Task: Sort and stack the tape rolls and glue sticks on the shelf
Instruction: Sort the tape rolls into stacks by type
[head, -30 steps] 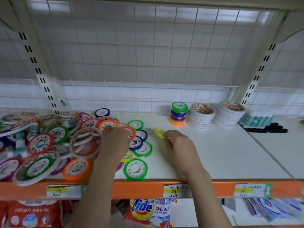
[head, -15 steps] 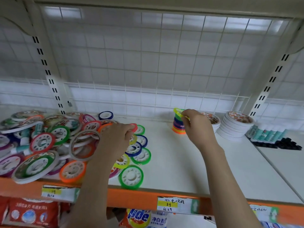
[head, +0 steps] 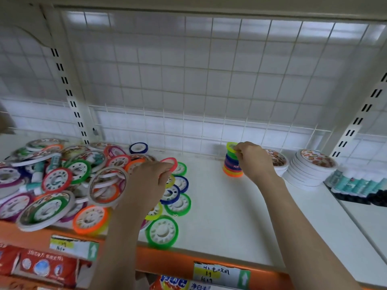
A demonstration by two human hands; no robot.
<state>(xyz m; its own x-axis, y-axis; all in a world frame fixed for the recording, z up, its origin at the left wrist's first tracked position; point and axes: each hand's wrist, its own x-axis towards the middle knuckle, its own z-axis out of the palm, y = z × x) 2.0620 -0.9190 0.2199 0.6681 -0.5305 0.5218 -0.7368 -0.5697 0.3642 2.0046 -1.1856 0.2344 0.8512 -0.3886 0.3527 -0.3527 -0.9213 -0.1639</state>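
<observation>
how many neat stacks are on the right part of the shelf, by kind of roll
stack of small neon plastic tape rolls: 1
stacks of wide white printed tape rolls: 2
total: 3

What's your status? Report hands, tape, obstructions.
Right hand setting yellow roll on small-roll stack. Left hand gripping pink roll at loose pile. Nothing blocking the stack.
</observation>
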